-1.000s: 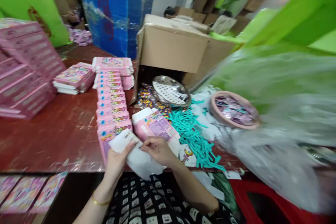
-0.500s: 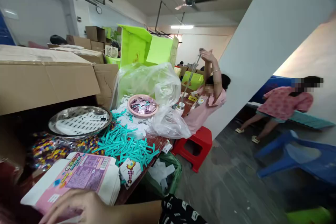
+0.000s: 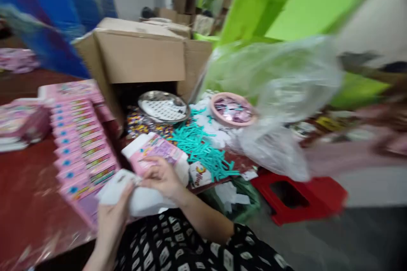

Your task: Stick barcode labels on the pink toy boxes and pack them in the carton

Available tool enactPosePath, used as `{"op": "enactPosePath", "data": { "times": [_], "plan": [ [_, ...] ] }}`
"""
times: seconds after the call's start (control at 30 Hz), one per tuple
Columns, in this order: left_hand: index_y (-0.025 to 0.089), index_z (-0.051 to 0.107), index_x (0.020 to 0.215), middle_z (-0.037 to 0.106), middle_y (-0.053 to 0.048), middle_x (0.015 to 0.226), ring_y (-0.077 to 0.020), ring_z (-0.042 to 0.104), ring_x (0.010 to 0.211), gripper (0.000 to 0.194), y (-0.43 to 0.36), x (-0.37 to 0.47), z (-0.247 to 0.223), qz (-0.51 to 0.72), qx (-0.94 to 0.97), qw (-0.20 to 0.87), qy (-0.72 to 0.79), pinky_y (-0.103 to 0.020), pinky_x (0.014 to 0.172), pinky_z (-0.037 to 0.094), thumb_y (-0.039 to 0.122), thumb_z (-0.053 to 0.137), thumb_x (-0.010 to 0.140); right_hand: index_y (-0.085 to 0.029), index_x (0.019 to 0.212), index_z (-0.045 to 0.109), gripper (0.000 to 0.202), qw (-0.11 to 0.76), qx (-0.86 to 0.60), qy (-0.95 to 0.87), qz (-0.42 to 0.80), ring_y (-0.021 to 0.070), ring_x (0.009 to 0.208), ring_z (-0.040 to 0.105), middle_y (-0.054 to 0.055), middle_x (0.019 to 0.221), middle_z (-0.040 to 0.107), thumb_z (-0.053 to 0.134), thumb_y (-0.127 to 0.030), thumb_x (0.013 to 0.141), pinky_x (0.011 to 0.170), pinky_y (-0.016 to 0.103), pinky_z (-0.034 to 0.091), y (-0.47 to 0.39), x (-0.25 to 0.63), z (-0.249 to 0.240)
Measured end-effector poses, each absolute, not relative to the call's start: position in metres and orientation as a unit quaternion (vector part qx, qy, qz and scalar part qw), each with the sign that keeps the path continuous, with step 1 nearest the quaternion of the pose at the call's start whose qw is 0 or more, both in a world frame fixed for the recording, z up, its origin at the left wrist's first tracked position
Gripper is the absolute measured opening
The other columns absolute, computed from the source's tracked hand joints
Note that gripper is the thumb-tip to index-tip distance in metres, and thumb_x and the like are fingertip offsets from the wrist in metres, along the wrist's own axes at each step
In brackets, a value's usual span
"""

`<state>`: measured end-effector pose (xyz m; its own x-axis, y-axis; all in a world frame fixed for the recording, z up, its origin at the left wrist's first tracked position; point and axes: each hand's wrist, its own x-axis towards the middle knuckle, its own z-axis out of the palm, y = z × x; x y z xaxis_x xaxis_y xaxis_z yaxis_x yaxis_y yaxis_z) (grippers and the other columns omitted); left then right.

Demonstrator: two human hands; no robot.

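Observation:
A white piece of packaging card (image 3: 146,201), its printed side turned away, is held low in front of my body. My left hand (image 3: 111,216) grips its left end with the thumb on top. The fingers of my right hand (image 3: 163,180) are pinched at its upper edge near the middle; blur hides the exact contact. Just beyond lies a stack of flat pink-and-white printed cartons (image 3: 162,148). To the left, an overlapping row of pink printed boxes (image 3: 84,139) lies on the red table (image 3: 28,203).
Beyond the cartons are turquoise strips (image 3: 203,148), a metal tray (image 3: 174,98) with printed white sheets, a pink basin (image 3: 213,112) of small packets, and a cardboard box (image 3: 143,59). Plastic sheeting (image 3: 280,97) drapes right. A red stool (image 3: 324,194) and a green-lined bin (image 3: 252,203) stand below.
The view has swung left and down, bringing the row of pink boxes into sight. My right hand has left the carton stack, and both hands now hold the white card.

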<state>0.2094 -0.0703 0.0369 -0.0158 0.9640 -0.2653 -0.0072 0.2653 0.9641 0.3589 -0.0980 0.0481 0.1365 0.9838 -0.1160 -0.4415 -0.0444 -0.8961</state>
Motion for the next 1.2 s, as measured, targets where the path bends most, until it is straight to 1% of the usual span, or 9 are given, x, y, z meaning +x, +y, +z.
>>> {"op": "enactPosePath", "data": {
  "times": [0.1,0.23,0.43,0.57,0.7,0.87,1.0,1.07,1.2],
  "plan": [
    [0.010,0.074,0.092,0.076,-0.009,0.086,-0.0235,0.070,0.073,0.055,-0.072,0.224,0.043,0.454,0.379,0.606,0.532,-0.028,0.063,0.057,0.045,0.088,0.052,-0.022,0.114,0.052,0.070,0.625,-0.458,-0.335,0.536,0.0102,0.058,0.058,-0.009,0.064,0.064,0.090,-0.034,0.056,0.064,0.025,0.048,-0.100,0.367,0.053],
    [0.010,0.075,0.092,0.076,-0.009,0.082,-0.0209,0.069,0.069,0.045,-0.060,0.236,0.037,0.477,0.368,0.649,0.466,-0.026,0.062,0.055,0.042,0.086,0.062,-0.024,0.113,0.050,0.057,0.621,-0.495,-0.377,0.476,0.0117,0.059,0.058,-0.008,0.063,0.063,0.082,-0.024,0.066,0.062,0.026,0.047,-0.096,0.368,0.050],
    [0.011,0.075,0.093,0.077,-0.009,0.086,-0.0210,0.070,0.069,0.039,-0.057,0.232,0.027,0.509,0.332,0.670,0.426,-0.028,0.065,0.055,0.038,0.086,0.066,-0.021,0.130,0.045,0.056,0.585,-0.551,-0.433,0.407,0.0162,0.069,0.066,-0.001,0.073,0.071,0.069,-0.025,0.079,0.069,0.030,0.054,-0.092,0.357,0.039],
    [0.012,0.075,0.098,0.077,-0.009,0.092,-0.0221,0.071,0.076,0.038,-0.052,0.232,0.026,0.518,0.322,0.677,0.411,-0.029,0.071,0.056,0.036,0.084,0.069,-0.025,0.136,0.043,0.053,0.617,-0.559,-0.506,0.223,0.0186,0.090,0.069,0.007,0.104,0.072,0.064,-0.021,0.087,0.083,0.037,0.057,-0.089,0.351,0.025],
    [0.012,0.075,0.097,0.077,-0.010,0.093,-0.0217,0.071,0.079,0.043,-0.050,0.230,0.032,0.537,0.294,0.665,0.428,-0.028,0.073,0.055,0.036,0.087,0.064,-0.031,0.131,0.049,0.052,0.592,-0.500,-0.631,0.041,0.0194,0.087,0.069,0.003,0.090,0.073,0.060,-0.006,0.086,0.083,0.040,0.056,-0.096,0.341,0.023],
    [0.010,0.072,0.100,0.077,-0.010,0.088,-0.0209,0.070,0.071,0.052,-0.045,0.202,0.033,0.577,0.228,0.649,0.440,-0.027,0.065,0.055,0.040,0.089,0.061,-0.030,0.131,0.044,0.051,0.639,-0.424,-0.613,0.189,0.0168,0.076,0.067,0.000,0.081,0.069,0.060,-0.009,0.088,0.074,0.033,0.057,-0.083,0.335,0.051],
    [0.010,0.070,0.107,0.076,-0.013,0.101,-0.0272,0.072,0.087,0.063,-0.048,0.161,0.032,0.621,0.163,0.615,0.458,-0.031,0.075,0.057,0.042,0.091,0.056,-0.024,0.120,0.048,0.041,0.637,-0.395,-0.604,0.271,0.0151,0.076,0.065,-0.001,0.080,0.067,0.066,-0.016,0.084,0.078,0.032,0.053,0.010,0.333,0.089],
    [0.011,0.070,0.106,0.075,-0.014,0.105,-0.0314,0.071,0.097,0.065,-0.054,0.144,0.032,0.632,0.133,0.610,0.459,-0.035,0.084,0.057,0.043,0.092,0.054,-0.022,0.121,0.046,0.047,0.604,-0.381,-0.632,0.299,0.0148,0.076,0.064,-0.002,0.081,0.065,0.068,-0.018,0.080,0.075,0.030,0.051,0.079,0.323,0.103],
    [0.014,0.068,0.109,0.075,-0.012,0.101,-0.0352,0.069,0.102,0.070,-0.064,0.122,0.030,0.650,0.084,0.577,0.488,-0.041,0.087,0.057,0.045,0.092,0.051,-0.018,0.130,0.043,0.061,0.489,-0.451,-0.671,0.327,0.0129,0.068,0.057,-0.005,0.073,0.059,0.061,-0.005,0.072,0.067,0.026,0.046,0.202,0.297,0.106]
  ]
}}
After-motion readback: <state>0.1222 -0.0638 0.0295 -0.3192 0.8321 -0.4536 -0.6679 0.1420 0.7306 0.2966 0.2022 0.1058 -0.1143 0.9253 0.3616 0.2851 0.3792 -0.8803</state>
